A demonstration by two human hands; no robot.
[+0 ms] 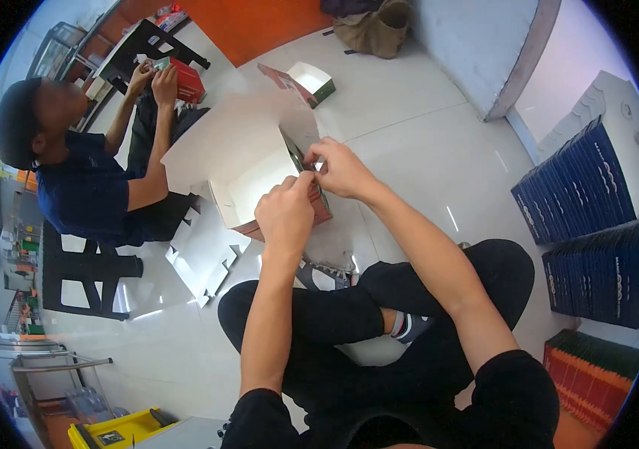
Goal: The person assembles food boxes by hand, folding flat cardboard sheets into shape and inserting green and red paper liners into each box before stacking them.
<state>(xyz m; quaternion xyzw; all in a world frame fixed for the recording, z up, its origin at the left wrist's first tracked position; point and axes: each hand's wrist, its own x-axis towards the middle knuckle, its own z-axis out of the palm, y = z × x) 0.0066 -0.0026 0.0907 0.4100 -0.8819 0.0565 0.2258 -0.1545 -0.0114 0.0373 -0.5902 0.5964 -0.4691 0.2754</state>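
An open cardboard box (244,196), white inside with a red and green outside, stands on the floor in front of my crossed legs. Its large lid flap is raised on the far side. My left hand (287,208) is closed on the box's near right corner, fingertips at the upper edge. Right beside it, my right hand (339,169) pinches the edge of the same right side wall. The fingertips of both hands nearly meet there. Some of the wall under the fingers is hidden.
A co-worker (80,172) sits at the left, holding a red box (188,81). Flat white cardboard (203,258) lies left of my box. Another open box (310,81) stands beyond. Blue cartons (581,187) and red ones (589,378) are stacked at the right. A black stool (83,275) lies left.
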